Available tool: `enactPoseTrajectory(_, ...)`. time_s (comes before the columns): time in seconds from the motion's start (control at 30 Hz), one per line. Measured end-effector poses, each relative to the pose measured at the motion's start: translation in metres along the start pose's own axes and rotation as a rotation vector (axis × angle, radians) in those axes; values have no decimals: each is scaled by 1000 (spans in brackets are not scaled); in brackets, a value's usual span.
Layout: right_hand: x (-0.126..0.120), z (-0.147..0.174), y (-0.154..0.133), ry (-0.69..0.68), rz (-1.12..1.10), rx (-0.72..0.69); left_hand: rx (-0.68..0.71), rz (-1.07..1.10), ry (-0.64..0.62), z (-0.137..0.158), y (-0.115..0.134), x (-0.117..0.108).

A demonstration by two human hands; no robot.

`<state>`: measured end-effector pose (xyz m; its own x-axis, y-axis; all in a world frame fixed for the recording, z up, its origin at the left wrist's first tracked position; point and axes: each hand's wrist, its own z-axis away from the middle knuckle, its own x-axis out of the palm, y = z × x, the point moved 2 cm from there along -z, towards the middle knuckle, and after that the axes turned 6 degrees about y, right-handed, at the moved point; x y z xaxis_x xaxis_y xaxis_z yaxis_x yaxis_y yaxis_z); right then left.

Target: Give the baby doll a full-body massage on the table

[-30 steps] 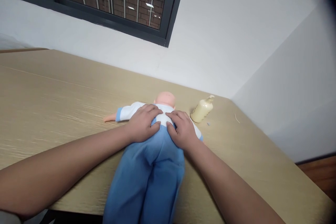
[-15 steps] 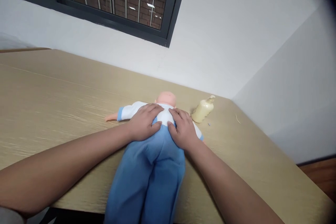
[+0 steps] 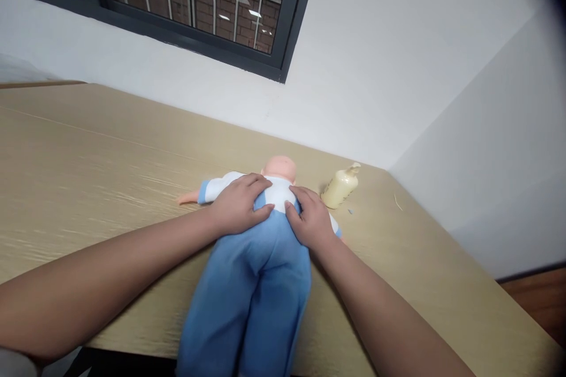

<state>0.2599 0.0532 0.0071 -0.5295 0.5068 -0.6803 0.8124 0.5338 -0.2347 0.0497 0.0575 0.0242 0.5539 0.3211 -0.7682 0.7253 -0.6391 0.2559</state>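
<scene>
— Trousers first: what is seen nearest?

— Blue trousers [image 3: 247, 300] are worn by a doll [image 3: 254, 247] laid face down on the counter [image 3: 88, 165], legs hanging over the near edge.

— And the hands?

— The left hand [image 3: 236, 209] and the right hand [image 3: 312, 221] are pressed flat on the doll's back at the waistband, fingers spread; neither grip is closed around anything. The waistband seems to be being settled over the white top; a pinch of the fabric is judged to be what the next move calls for.

— Farther off?

— The doll's head [image 3: 279, 166] is pointed toward the wall. Just beside its right shoulder a cream pump bottle [image 3: 339, 187] is seen, apart from the doll; its contents cannot be told.
</scene>
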Motion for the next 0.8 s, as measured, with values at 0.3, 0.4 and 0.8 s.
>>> enactPoseTrajectory(0.3, -18, -2, -8, -255, 318, 219, -248, -264, -130, 3, -5, -12)
enactPoseTrajectory(0.4, -16, -1, -7, -325, 327, 230, -318, -248, -174, 1, -9, -13)
enactPoseTrajectory(0.8, -12, -1, -1, -426, 61, 372, -379, -111, -434, 2, -22, -5)
